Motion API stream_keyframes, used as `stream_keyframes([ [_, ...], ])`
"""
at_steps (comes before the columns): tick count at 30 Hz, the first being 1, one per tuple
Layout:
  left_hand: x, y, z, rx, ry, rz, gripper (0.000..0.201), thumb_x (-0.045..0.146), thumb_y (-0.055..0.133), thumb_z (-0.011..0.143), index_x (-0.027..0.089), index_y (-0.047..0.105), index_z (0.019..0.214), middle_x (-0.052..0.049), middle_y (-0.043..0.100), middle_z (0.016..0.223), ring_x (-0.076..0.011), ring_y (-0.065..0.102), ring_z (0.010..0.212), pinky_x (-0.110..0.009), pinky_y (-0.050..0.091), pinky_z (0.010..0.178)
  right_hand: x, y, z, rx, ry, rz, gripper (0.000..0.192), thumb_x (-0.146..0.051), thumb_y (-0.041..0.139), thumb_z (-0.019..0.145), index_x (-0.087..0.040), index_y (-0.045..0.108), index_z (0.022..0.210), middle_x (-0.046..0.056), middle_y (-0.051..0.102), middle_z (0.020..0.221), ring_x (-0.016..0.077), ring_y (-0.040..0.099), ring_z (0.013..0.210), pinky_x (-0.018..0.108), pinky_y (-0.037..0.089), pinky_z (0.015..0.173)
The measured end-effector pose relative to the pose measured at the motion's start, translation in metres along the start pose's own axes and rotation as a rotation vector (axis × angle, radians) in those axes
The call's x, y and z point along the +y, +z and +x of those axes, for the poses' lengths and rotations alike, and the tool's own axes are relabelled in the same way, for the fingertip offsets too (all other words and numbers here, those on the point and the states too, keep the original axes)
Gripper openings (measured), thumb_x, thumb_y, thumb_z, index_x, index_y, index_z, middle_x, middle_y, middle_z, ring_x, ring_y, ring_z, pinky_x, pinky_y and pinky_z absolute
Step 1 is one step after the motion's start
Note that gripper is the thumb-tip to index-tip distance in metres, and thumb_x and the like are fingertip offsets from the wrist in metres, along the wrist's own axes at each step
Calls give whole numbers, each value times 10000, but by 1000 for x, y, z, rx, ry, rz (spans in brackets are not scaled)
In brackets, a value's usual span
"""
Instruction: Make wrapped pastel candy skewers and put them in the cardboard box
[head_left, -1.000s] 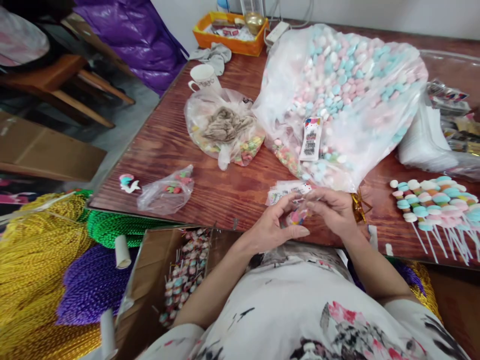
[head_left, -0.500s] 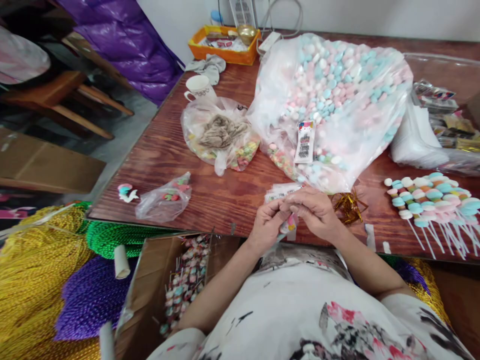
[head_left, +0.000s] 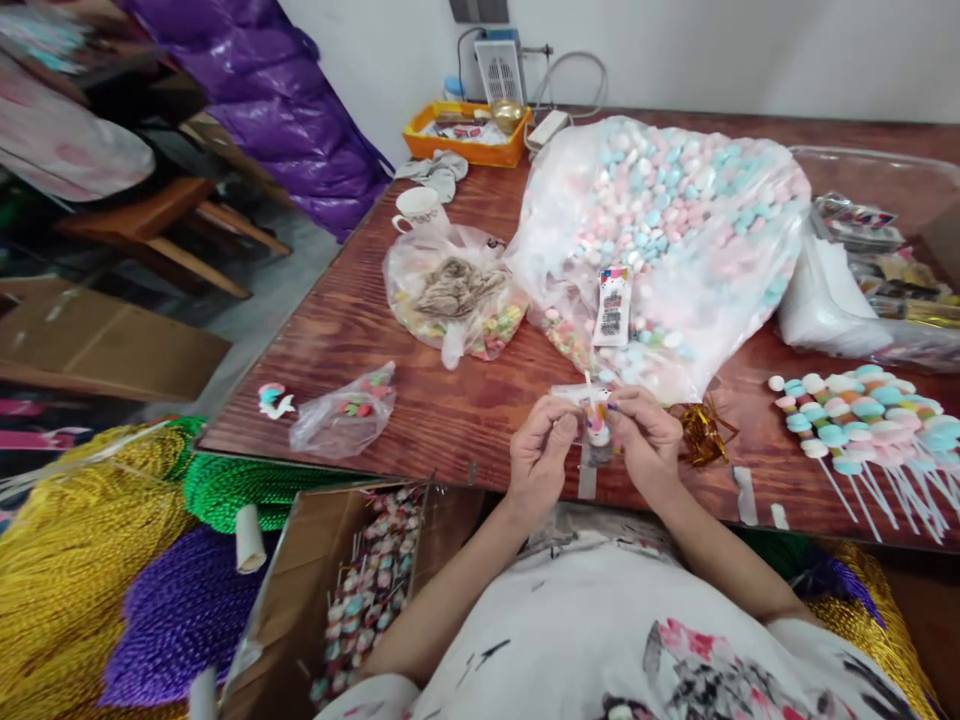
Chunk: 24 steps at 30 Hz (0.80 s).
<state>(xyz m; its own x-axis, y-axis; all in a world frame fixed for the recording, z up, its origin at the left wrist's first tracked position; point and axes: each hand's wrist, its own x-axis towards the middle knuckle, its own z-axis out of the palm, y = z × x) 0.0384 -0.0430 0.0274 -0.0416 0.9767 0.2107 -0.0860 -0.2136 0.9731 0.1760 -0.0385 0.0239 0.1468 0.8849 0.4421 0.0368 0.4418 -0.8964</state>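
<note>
Half a second ago the two hands were folded together, the right lying partly over the left and most of what they held covered; now they have drawn slightly apart, and one small packet [head_left: 597, 432] shows upright between them, above the near edge of the table [head_left: 315, 320]. The left hand [head_left: 538, 450] has a narrow pinch on the packet's left side, thumb against bent fingers, and the right hand [head_left: 649, 440] pinches its right side just as closely. The view has tipped upward too, so more wall [head_left: 690, 60] and one white box-shaped device [head_left: 499, 68] are seen, while the things on the table appear to lie where they did. Taking the packet as the clock's centre: one large bag of pastel sweets [head_left: 667, 240] at 12 to 1 o'clock, with one printed sachet [head_left: 613, 310] on it; one smaller bag [head_left: 412, 255] at 10, one brown cloth [head_left: 457, 288] on top; one mug [head_left: 421, 208] between 10 and 11; one orange tray [head_left: 469, 152] and one grey cloth [head_left: 435, 175] near 11; one little clear bag [head_left: 341, 415] at 9, holding a few red-and-green pieces. Just beside the right hand at 3 is one tangle of gold ties [head_left: 701, 432]; farther out at 3, a heap of sweet skewers [head_left: 862, 415], overlapping too much to count. Two pale scraps [head_left: 744, 495] lie at 4, and one cardboard box [head_left: 274, 590] of many more skewers stands at 8.
</note>
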Motion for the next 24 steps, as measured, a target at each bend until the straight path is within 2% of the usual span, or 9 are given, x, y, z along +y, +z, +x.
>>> stream_keyframes([
  [3, -8, 0, -6, -45, -124, -92, 315, 462, 617, 885, 197, 727, 1014, -82, 680, 1017, -218, 611, 1011, -356, 473, 938, 4, -3, 2, 20, 72, 10, 60, -192, 639, 851, -219, 669, 807, 2, 628, 826, 146, 592, 806, 335, 485, 857],
  [6, -12, 1, -12, -79, -184, -117, 304, 445, 651, 863, 204, 745, 1023, -76, 678, 1064, -220, 594, 1052, -356, 445, 987, 8, 1, -4, 73, 107, -18, 76, -219, 612, 869, -219, 646, 801, 5, 627, 809, 155, 599, 812, 346, 499, 861],
  [8, -12, 2, -15, -105, -197, -95, 244, 407, 662, 860, 200, 756, 950, -60, 667, 1016, -198, 581, 1004, -326, 443, 964, 8, 6, -9, 68, 14, -85, 77, -201, 587, 876, -225, 652, 841, 23, 640, 835, 166, 614, 820, 343, 516, 815],
  [11, -11, 1, -16, -136, -205, -57, 195, 359, 660, 867, 184, 738, 831, -31, 623, 885, -163, 546, 885, -280, 449, 872, 9, 11, -14, 17, -224, -185, 178, -134, 544, 869, -240, 669, 940, 56, 666, 910, 179, 640, 841, 349, 532, 774],
  [13, -12, 0, -16, -121, -233, -69, 202, 362, 672, 854, 179, 715, 780, -16, 593, 826, -151, 528, 833, -267, 446, 833, 10, 10, -15, -14, -268, -207, 202, -128, 531, 870, -240, 676, 954, 68, 676, 932, 185, 652, 851, 356, 541, 775],
  [16, -15, -1, -16, -86, -323, -156, 237, 381, 687, 838, 173, 682, 724, -3, 564, 772, -134, 510, 775, -256, 444, 790, 10, 4, -14, -73, -91, -134, 155, -189, 532, 901, -224, 683, 908, 61, 680, 904, 176, 655, 845, 341, 543, 781],
  [19, -20, -2, -16, -56, -364, -206, 257, 377, 703, 827, 165, 665, 685, -1, 572, 776, -123, 509, 770, -242, 443, 773, 7, -1, -12, -118, 82, -47, 116, -246, 587, 895, -216, 685, 950, 51, 675, 925, 169, 648, 884, 322, 535, 804],
  [22, -22, -1, -14, -66, -449, -255, 253, 398, 731, 800, 163, 682, 719, 11, 579, 731, -97, 489, 685, -212, 431, 683, 4, -3, -10, -149, 39, -69, 32, -211, 665, 836, -211, 672, 867, 25, 644, 850, 151, 617, 806, 287, 513, 728],
  [24, -21, 0, -13, -88, -557, -336, 273, 430, 750, 774, 162, 697, 779, 18, 584, 694, -82, 470, 619, -199, 409, 617, 3, -4, -8, -155, -24, -124, 73, -169, 631, 846, -203, 635, 781, 9, 608, 767, 136, 586, 723, 269, 487, 658],
])
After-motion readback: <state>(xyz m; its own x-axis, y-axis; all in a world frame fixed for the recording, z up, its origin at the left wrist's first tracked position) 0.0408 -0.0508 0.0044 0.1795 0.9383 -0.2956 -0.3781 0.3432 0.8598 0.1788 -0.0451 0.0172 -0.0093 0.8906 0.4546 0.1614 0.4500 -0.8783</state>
